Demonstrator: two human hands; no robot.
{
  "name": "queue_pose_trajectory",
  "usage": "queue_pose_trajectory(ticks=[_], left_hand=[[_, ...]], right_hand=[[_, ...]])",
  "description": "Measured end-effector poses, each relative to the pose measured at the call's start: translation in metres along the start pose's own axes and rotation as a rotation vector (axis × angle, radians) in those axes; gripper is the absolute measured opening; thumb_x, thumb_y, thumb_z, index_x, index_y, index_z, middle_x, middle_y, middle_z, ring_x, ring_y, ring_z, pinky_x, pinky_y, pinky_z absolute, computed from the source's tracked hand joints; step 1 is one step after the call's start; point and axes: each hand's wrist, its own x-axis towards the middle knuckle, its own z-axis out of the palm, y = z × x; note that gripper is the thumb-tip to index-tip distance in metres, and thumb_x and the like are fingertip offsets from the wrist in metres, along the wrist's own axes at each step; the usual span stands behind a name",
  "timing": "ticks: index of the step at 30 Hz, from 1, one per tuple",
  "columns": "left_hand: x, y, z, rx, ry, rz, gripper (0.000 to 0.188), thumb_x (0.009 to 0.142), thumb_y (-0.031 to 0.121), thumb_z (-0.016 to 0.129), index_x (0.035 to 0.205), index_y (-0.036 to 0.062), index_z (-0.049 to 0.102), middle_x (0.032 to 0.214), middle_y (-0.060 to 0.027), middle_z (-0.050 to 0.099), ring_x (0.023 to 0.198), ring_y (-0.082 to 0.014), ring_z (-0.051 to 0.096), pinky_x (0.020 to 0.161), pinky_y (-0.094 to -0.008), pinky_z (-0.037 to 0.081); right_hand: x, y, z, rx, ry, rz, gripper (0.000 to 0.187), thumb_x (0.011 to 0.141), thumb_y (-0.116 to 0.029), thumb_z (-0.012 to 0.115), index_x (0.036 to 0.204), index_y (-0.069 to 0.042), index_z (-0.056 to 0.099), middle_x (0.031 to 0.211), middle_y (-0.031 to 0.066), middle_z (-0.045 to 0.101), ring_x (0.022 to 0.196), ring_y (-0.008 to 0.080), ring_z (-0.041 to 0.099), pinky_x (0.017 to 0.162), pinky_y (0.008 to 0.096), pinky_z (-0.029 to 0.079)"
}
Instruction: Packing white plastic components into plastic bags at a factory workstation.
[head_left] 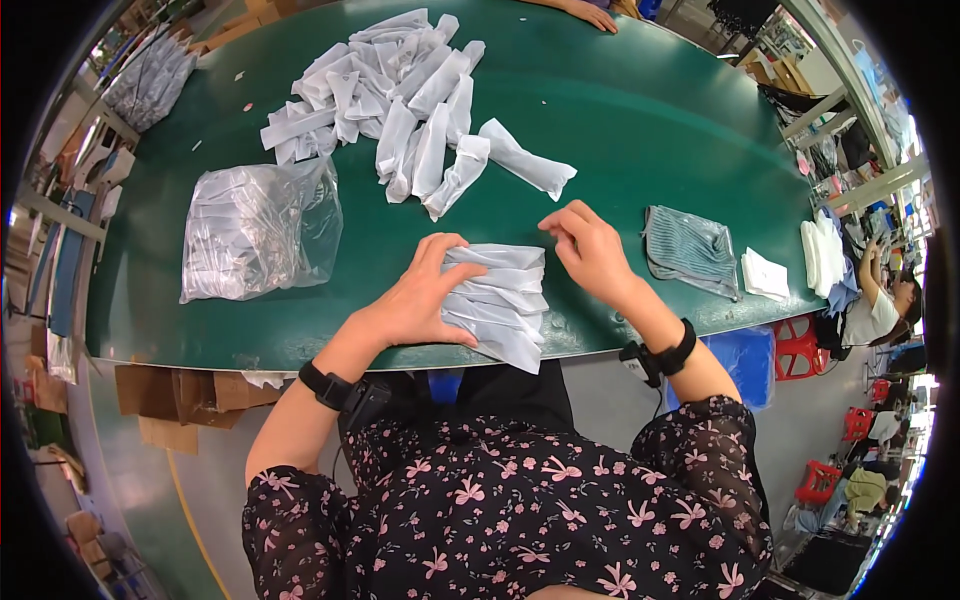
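Stack [505,300] of white packets lies on the green table [640,130], close to the person's body, its packets lapped one over another in a row; left of the stack sits a clear bag [255,235], its left part filled with similar white packets set in a row, its slack, creased film on the side toward the stack; beyond the stack and somewhat left spreads a loose heap [385,95] of more packets, tumbled at many angles; one single packet [527,160] lies just right of that heap, straight beyond the stack; right of the stack and well apart, a thin clear pouch [690,250] holds a ribbed grey-green cloth, folded flat; farther right of the stack is a folded white cloth [765,274]; lower than the stack and to its right stands a blue bin [742,365], whose contents I cannot make out.

Left hand [425,290] is spread wide around the stack's left end, thumb at the near side, fingers at the far side and on top, holding it down; right hand [592,255] hovers just right of the stack, clear of it, fingers loosely bent with a narrow gap to the thumb, nothing visible in it; far beyond the stack, another person's hand [592,14] rests at the table's opposite edge.
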Motion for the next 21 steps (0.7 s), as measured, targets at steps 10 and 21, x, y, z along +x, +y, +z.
queue_pose_trajectory(ticks=[10, 21], left_hand=[[0.002, 0.003, 0.002, -0.022, 0.021, -0.038, 0.087, 0.057, 0.037, 0.089, 0.128, 0.0107, 0.046, 0.136, -0.0196, 0.031, 0.132, -0.0406, 0.029, 0.108, -0.0483, 0.032], [0.003, 0.002, 0.020, -0.041, 0.157, -0.102, 0.110, 0.062, 0.033, 0.086, 0.145, 0.0043, 0.021, 0.147, -0.0200, 0.025, 0.136, -0.0384, 0.026, 0.113, -0.0445, 0.027]], right_hand=[[-0.029, 0.014, 0.002, -0.177, -0.106, 0.064, 0.020, 0.079, -0.003, 0.062, 0.099, -0.004, 0.063, 0.094, 0.0122, 0.059, 0.082, 0.0312, 0.062, 0.069, 0.0398, 0.050], [-0.026, -0.041, 0.011, -0.053, -0.344, -0.222, 0.109, 0.057, -0.045, 0.086, 0.147, -0.011, 0.032, 0.152, 0.0261, 0.020, 0.138, 0.0460, 0.025, 0.110, 0.0532, 0.028]])
